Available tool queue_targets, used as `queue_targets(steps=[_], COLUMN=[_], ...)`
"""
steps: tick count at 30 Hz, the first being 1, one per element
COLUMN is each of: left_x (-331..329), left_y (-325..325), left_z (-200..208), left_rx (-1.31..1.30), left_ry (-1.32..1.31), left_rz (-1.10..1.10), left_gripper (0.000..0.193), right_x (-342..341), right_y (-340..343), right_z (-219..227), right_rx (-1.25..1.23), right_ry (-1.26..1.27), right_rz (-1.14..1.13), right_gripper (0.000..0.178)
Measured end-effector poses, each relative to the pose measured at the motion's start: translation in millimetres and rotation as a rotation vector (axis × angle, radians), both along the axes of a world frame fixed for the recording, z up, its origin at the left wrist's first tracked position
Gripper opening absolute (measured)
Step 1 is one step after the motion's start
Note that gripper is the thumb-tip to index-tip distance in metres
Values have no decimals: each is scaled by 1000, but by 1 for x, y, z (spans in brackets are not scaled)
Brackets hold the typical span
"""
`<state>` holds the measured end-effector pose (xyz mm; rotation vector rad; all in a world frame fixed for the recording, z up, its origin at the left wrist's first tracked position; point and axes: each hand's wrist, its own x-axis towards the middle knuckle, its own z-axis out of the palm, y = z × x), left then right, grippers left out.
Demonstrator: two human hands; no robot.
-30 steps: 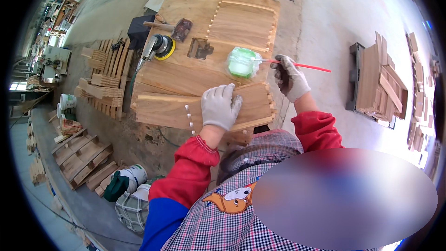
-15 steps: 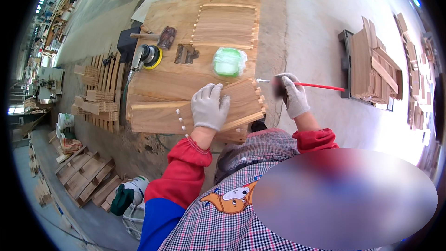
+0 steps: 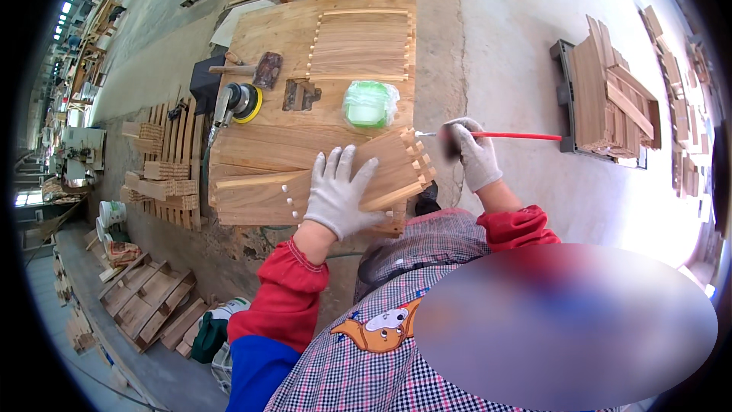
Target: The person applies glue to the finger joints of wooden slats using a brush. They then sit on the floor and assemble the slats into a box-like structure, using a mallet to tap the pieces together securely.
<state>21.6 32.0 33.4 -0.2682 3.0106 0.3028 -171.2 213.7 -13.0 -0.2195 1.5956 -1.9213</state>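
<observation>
Wooden jointed panel point(image 3: 393, 159) on a table point(image 3: 267, 29), left hand point(image 3: 337, 192) spread on the panel, fingers splayed rather than close together as before, right hand point(image 3: 473, 154) gripping a red-handled brush point(image 3: 518, 136), tip at the panel's right end, no longer at the green tub point(image 3: 370, 104) beyond the panel

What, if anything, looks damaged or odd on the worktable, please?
The worktable has a ragged dark opening left of the green tub; its uneven outline looks odd, though whether it is damage I cannot tell.
</observation>
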Motion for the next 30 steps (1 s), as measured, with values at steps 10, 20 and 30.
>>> queue_targets(steps=[10,20,30], left_x=[11,12,12], left_y=[-8,-8,-7], left_z=[-14,-16,-16], left_rx=[17,20,26], left_ry=[153,179,200], left_rz=[-18,-19,-17], left_gripper=[86,81,82], right_x=[9,8,5], right_y=[-7,-15,0], right_z=[-8,3,-3], right_rx=[21,-92,-108], right_ry=[13,29,-28], right_rz=[-14,-102,-2], right_gripper=[12,13,15])
